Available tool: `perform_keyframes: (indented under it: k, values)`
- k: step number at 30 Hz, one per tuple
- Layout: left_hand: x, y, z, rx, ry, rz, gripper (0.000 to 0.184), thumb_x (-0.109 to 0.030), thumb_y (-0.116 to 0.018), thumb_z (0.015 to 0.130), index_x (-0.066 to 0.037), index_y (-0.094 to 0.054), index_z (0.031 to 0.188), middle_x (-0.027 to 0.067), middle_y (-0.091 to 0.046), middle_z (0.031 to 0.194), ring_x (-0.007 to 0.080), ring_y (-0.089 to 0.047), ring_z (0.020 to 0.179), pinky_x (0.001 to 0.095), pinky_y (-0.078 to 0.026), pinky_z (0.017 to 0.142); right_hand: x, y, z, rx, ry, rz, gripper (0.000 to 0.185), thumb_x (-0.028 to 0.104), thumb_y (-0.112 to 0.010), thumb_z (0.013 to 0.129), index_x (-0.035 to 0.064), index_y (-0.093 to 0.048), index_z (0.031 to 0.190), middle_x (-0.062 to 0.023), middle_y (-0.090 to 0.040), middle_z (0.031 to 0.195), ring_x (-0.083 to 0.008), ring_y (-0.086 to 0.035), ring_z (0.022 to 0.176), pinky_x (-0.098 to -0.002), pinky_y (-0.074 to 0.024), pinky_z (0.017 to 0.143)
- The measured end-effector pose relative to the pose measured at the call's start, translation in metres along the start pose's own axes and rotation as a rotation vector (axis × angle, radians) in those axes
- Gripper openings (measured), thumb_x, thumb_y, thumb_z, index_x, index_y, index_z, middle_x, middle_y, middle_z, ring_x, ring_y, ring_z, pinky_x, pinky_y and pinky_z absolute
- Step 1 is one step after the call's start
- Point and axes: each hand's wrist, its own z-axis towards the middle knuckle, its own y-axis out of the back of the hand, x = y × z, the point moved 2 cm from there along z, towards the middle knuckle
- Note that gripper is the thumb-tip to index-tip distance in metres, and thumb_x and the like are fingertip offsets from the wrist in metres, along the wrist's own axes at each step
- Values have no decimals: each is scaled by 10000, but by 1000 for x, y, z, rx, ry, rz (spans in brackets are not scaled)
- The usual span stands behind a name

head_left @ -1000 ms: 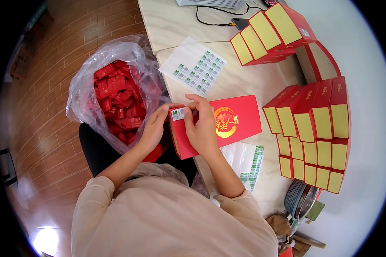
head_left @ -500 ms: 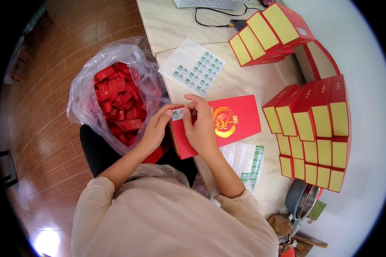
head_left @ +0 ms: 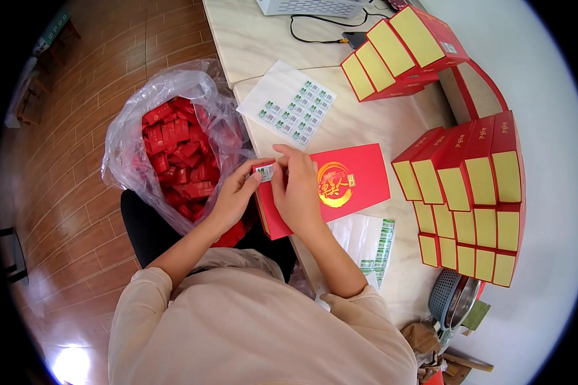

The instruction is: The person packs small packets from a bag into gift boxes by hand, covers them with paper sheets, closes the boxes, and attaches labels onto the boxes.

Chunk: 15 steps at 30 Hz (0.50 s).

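Observation:
A red gift box (head_left: 359,168) with a gold circular emblem lies at the table's front edge, its near corner over my lap. At its left corner is a small green-and-white sticker (head_left: 264,172) with a square code. My left hand (head_left: 234,200) grips that corner, thumb on the sticker's left end, other fingers partly hidden. My right hand (head_left: 298,196) rests over the box, thumb and fingers closed in at the sticker's right edge. A sheet of similar stickers (head_left: 302,110) lies beyond the hands. Another sticker sheet (head_left: 353,234) is beside my right forearm.
Left of my legs stands a clear plastic bag (head_left: 125,135) filled with small red packets (head_left: 180,147). Stacked red boxes with yellow sides (head_left: 481,179) line the wall at right, with more boxes (head_left: 398,48) behind. A phone (head_left: 354,40), cable and grey basket (head_left: 443,295) are also there.
My left thumb has slid onto the sticker and covers its left end. My right hand has shifted slightly left and down. The box has barely moved.

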Motion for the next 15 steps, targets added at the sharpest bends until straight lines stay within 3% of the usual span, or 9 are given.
perform_keyframes:
  k: [7,13,15]
  values:
    - [0,-1,0,-22,-39,64,309,-182,-442,985,-8,-524,1228,67,-577,1149,116,-513,1067,265,-384,939,5,-5,0,-23,118,-163,375,21,-597,821,23,-524,1189,-133,-559,882,-306,-510,833,-405,-399,731]
    - [1,0,6,-75,-21,71,314,-228,-428,996,13,-583,1122,63,-620,1022,106,-537,975,246,-396,894,9,3,2,10,-17,-412,369,30,-575,827,21,-520,1192,-138,-561,963,-316,-502,906,-417,-380,781]
    - [2,1,8,-85,-26,68,322,-239,-418,1000,14,-586,1106,56,-624,987,104,-543,951,241,-401,879,-13,9,7,-81,-68,-462,403,63,-573,806,12,-517,1202,-135,-538,938,-299,-488,880,-417,-369,753]
